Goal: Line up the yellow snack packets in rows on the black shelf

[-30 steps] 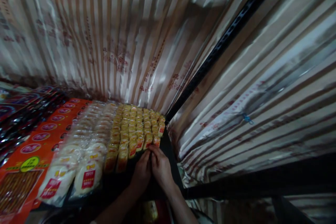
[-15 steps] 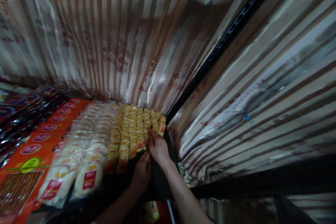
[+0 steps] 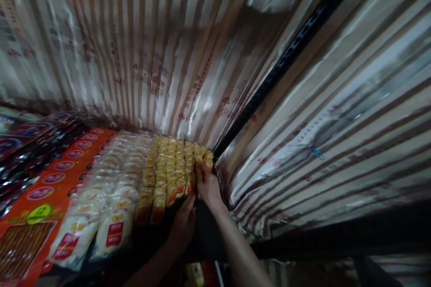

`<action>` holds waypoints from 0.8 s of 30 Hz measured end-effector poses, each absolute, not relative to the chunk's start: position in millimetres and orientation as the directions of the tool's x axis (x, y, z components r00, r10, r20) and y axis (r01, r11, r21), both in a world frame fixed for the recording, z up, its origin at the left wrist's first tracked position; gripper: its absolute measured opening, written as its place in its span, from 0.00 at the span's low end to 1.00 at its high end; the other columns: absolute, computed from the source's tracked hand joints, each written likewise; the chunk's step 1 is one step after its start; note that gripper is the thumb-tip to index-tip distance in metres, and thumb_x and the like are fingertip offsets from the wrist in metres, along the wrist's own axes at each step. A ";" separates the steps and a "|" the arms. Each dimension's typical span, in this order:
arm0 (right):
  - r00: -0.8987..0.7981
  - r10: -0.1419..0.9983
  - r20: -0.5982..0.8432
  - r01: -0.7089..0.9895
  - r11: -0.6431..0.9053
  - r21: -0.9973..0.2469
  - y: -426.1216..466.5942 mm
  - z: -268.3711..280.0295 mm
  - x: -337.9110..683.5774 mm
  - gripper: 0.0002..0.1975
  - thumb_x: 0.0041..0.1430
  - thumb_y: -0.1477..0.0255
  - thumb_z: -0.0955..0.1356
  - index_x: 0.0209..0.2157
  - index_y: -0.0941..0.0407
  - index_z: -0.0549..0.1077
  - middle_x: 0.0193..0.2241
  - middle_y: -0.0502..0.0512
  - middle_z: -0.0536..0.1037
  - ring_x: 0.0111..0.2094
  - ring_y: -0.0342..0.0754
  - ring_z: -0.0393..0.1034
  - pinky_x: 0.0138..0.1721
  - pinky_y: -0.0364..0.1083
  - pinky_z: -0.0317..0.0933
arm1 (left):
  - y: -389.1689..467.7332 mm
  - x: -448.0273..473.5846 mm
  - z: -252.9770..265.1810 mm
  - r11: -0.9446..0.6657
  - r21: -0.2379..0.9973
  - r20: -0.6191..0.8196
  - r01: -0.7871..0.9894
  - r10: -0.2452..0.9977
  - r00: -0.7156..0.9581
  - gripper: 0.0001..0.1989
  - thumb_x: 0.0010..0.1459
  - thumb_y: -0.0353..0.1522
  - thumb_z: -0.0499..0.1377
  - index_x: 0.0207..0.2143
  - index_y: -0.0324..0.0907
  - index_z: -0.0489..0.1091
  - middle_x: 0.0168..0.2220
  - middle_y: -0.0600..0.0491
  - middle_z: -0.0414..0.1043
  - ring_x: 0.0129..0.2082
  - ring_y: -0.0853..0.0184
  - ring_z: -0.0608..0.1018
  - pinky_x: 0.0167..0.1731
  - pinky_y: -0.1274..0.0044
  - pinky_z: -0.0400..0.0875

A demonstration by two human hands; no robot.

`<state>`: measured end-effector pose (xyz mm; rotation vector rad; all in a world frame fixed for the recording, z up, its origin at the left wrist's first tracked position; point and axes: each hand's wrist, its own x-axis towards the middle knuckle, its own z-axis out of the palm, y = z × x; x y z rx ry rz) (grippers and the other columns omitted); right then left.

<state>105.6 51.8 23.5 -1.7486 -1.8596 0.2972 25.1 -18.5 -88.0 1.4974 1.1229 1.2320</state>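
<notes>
Rows of small clear-wrapped yellow pastries [image 3: 167, 168] stand at the right end of a dark shelf [image 3: 210, 228]. My right hand [image 3: 208, 188] is at the right-hand rows, its fingers bent around a wrapped pastry that they mostly hide. Just left of it and lower, my left hand [image 3: 184, 219] points forward, fingers stretched out and tips at the front of a row, near the red-labelled packets. Dim light blurs the fingertips of both hands.
Left of the pastries are round white wrapped breads [image 3: 112, 228] with red labels, then orange snack packs [image 3: 63, 166] and dark shiny packs [image 3: 37, 152]. A black metal post [image 3: 276, 71] rises at the corner. Striped plastic sheeting [image 3: 151, 45] hangs behind and to the right.
My right hand has shifted slightly right and up along the pastry rows. My left hand has moved only a little, staying by the row fronts. The view has tilted slightly.
</notes>
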 end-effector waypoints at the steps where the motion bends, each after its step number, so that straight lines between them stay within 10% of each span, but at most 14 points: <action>1: 0.008 0.970 0.241 0.860 0.117 -0.498 56.0 25.6 104.6 0.19 0.60 0.75 0.57 0.51 0.57 0.67 0.45 0.57 0.76 0.45 0.48 0.72 0.45 0.43 0.63 | -18.7 25.4 -88.1 -0.212 0.971 0.201 0.106 0.973 0.111 0.25 0.59 0.36 0.45 0.55 0.33 0.62 0.58 0.42 0.59 0.59 0.61 0.62 0.60 0.66 0.55; 10: -0.014 1.000 0.012 0.976 0.017 -0.218 85.8 40.6 91.4 0.17 0.58 0.77 0.58 0.47 0.56 0.70 0.38 0.60 0.79 0.41 0.51 0.73 0.40 0.44 0.62 | -17.3 28.0 -95.1 -0.188 0.982 0.188 -0.009 0.978 0.085 0.23 0.59 0.35 0.47 0.55 0.37 0.63 0.59 0.44 0.59 0.59 0.60 0.62 0.60 0.65 0.55; 19: -0.080 0.997 0.010 0.860 0.074 -0.505 99.7 36.4 98.1 0.18 0.57 0.79 0.58 0.47 0.58 0.72 0.45 0.55 0.77 0.46 0.44 0.70 0.47 0.41 0.61 | -16.6 33.4 -97.7 -0.159 0.987 0.158 0.011 0.985 0.074 0.25 0.56 0.30 0.46 0.57 0.35 0.60 0.60 0.45 0.56 0.61 0.63 0.59 0.61 0.68 0.52; 24: -0.069 0.995 0.070 0.915 0.091 -0.393 99.8 41.8 98.1 0.18 0.58 0.79 0.58 0.45 0.59 0.73 0.42 0.58 0.77 0.45 0.47 0.70 0.46 0.42 0.60 | -18.3 32.6 -96.4 -0.125 0.992 0.125 0.003 0.988 0.094 0.27 0.54 0.27 0.46 0.57 0.35 0.59 0.61 0.46 0.56 0.61 0.63 0.58 0.61 0.68 0.51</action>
